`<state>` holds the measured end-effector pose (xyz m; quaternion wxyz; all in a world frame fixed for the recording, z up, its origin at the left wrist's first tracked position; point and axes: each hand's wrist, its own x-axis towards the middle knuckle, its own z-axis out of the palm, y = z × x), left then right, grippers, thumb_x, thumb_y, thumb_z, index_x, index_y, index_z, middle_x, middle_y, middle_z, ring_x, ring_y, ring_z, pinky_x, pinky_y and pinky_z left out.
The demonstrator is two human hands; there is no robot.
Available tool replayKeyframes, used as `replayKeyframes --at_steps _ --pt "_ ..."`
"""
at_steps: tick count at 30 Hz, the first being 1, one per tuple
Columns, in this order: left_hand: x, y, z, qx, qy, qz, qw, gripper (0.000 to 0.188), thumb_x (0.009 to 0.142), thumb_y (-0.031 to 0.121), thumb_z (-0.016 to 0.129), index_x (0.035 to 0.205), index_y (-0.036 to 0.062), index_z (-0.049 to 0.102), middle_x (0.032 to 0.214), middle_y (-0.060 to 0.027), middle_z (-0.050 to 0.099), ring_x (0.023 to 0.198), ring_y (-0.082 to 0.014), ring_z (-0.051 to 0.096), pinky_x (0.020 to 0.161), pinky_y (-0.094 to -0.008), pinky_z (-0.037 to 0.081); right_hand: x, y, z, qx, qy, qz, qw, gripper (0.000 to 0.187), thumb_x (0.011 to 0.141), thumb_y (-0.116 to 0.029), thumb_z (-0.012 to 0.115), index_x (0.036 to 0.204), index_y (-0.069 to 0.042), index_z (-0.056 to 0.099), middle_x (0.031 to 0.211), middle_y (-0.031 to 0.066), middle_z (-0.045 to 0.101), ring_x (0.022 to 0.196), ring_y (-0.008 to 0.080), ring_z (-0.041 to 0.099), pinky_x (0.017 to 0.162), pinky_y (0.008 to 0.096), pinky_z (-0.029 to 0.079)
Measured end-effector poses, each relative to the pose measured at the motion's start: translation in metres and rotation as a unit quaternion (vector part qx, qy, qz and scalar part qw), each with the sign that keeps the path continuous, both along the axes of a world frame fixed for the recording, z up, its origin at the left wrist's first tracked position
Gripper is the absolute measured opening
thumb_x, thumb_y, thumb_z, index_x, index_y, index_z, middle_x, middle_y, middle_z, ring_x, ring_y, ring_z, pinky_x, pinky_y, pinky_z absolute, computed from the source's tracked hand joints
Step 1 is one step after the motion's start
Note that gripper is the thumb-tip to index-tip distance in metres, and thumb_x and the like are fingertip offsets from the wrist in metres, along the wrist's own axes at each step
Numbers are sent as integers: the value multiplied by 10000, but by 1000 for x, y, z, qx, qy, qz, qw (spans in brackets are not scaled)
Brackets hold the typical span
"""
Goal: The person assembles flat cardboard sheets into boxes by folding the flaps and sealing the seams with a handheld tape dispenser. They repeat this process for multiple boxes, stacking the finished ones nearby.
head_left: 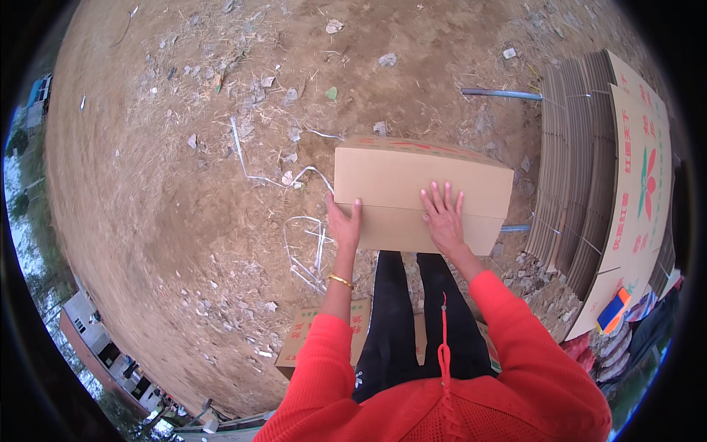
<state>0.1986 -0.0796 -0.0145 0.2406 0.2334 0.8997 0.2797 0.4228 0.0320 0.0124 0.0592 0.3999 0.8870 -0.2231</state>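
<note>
A brown cardboard box (412,173) is in front of my legs, its plain face turned up with a seam running across it. Red print shows along its far side. My left hand (344,221) grips the box's left end, the thumb on the upper face and the other fingers along the side, partly hidden. Flat on the upper face, towards the right, lies my right hand (444,222) with its fingers spread. What is inside or under the box is hidden.
A tall stack of flattened cartons (578,162) stands at the right, by a blue pole (501,93). White strapping (269,179) lies loose on the littered dirt ground to the left. Another printed carton (305,328) sits beside my legs. An orange-and-blue item (613,310) lies near clothes.
</note>
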Motion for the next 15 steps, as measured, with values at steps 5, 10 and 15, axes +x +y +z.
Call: replayKeyframes --at_steps 5,10,15 --pt "-4 9 -6 2 4 -2 1000 850 794 451 671 1424 26 289 1384 -246 393 1282 -381 380 1037 -483 305 -3 1 -9 -4 -19 -3 1000 643 867 -231 588 1451 -167 326 1530 96 235 1420 373 135 1103 638 72" --pt "1 13 -4 -43 78 -30 996 988 704 555 711 1433 53 273 1355 -219 421 1255 -387 386 999 -539 296 -2 -1 -10 6 -9 -4 1000 650 870 -233 583 1457 -169 311 1535 90 228 1425 372 116 1105 635 67" --pt "0 16 -3 -56 60 -19 996 1028 674 614 717 1420 49 292 1355 -217 422 1249 -392 391 990 -565 293 -4 2 -8 -11 -2 -9 1000 668 866 -239 591 1460 -150 299 1534 107 220 1428 366 106 1109 628 66"
